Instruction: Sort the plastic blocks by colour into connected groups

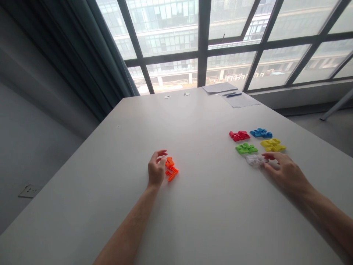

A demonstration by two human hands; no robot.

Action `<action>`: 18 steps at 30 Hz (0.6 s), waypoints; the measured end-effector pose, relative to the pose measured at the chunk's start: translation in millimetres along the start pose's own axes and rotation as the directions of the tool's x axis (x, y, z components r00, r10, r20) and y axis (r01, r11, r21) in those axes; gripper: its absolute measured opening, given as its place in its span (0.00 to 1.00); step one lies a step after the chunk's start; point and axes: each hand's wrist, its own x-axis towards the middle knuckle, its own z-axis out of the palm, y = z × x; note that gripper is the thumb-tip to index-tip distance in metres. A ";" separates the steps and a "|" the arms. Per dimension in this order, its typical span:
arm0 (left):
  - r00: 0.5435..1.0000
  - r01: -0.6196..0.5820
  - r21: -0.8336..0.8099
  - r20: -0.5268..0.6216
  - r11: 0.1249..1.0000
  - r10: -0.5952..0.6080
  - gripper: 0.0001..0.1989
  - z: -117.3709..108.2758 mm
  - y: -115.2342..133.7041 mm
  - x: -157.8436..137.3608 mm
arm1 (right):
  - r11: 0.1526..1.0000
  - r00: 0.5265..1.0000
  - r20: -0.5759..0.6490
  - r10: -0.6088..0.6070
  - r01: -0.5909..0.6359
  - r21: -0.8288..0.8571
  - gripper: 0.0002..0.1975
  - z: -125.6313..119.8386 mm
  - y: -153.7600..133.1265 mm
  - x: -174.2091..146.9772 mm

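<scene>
My left hand (156, 170) rests on its side on the table, fingers loosely curved and apart. Just right of it lies a loose cluster of orange plastic pieces (171, 169); the thumb is close beside them. On the right, my right hand (286, 171) reaches the edge of a group of whitish, see-through plastic pieces (254, 160). Its thumb and fingertips close around a small piece at that edge, partly hidden. Beyond it sit groups of green pieces (246, 148), yellow pieces (273, 145), red pieces (239, 135) and blue pieces (261, 133).
Both hands work over a large white table (198, 217). Papers (220, 88) with pens (234, 95) on them lie at its far right, near the window. A dark curtain (91, 55) hangs at the left, and a wall socket (29, 191) is below it.
</scene>
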 end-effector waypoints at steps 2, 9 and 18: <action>1.000 0.001 0.003 0.002 1.000 -0.001 0.14 0.0 -0.4 -0.1 | 1.000 1.000 -0.006 -0.007 0.007 0.016 0.15 0.8 -1.5 0.5; 1.000 -0.001 0.001 0.008 1.000 0.001 0.14 0.0 0.4 -0.4 | 0.996 0.995 -0.049 -0.090 0.089 -0.013 0.15 -1.5 -4.6 1.7; 1.000 0.015 0.011 0.020 1.000 -0.015 0.14 -0.7 1.0 -1.8 | 0.877 0.881 0.054 -0.470 0.460 0.136 0.10 0.9 -80.9 -1.6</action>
